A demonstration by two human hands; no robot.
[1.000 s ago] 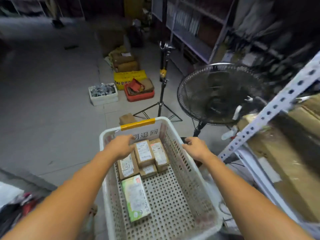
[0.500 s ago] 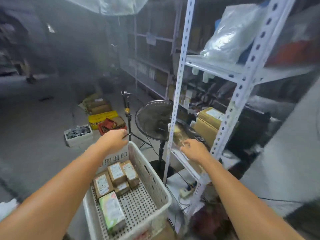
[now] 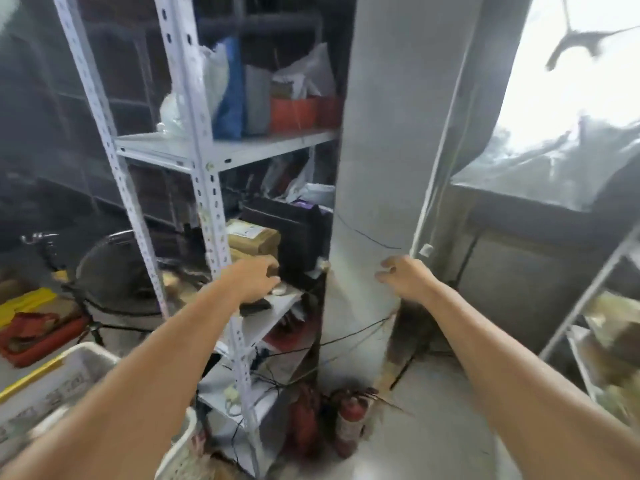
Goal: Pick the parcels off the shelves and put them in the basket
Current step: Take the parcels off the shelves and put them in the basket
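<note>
Blocking the way: front post (image 3: 211, 202) of the white shelf rack (image 3: 242, 152) stands right next to the left arm, which goes past it on the right. A black box (image 3: 298, 233) sits tight against the parcels' right side.
Parcels: brown cardboard ones (image 3: 254, 239), stacked on the middle shelf, between that post and the black box.
Left hand: (image 3: 254, 280) just in front of the lower parcel, fingers (image 3: 272, 270) loosely bent and a bit apart, not gripping anything. Too blurry to say if the tips touch the cardboard.
Right hand: (image 3: 405, 277) out in the air in front of the grey pillar (image 3: 381, 133), fingers half curled, spread, holding nothing.
Basket: (image 3: 52, 375) white with a yellow strip, bottom-left corner, under the left arm. Can't see inside it.
Other stuff: floor fan (image 3: 114, 271) left of the rack, red tray (image 3: 41, 341) on the floor beyond it, two fire extinguishers (image 3: 349, 420) at the pillar's foot, bags and a red box (image 3: 294, 114) on the upper shelf, and a tangle of cables low down.
</note>
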